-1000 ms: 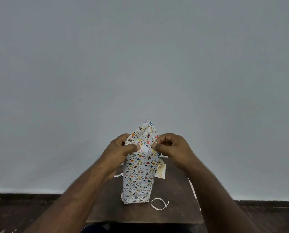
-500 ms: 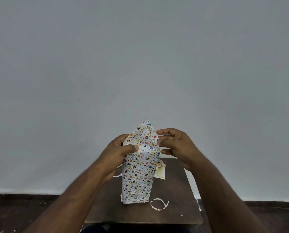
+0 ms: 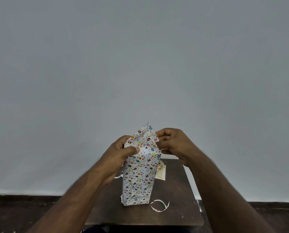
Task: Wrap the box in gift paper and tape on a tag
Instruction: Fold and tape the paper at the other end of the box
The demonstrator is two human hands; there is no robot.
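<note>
The dark brown wooden tabletop (image 3: 174, 195) has the tall box wrapped in white paper with colourful egg prints (image 3: 140, 174) standing upright on it, long axis vertical. Its loose top flap peaks above both hands. Left hand (image 3: 122, 153) grips the upper left side, thumb pressed on the front. Right hand (image 3: 174, 142), just as close, pinches the flap's right edge. Small cream gift tag (image 3: 161, 172) lies just behind-right, and a curl of white tape backing (image 3: 159, 206) sits by the base.
</note>
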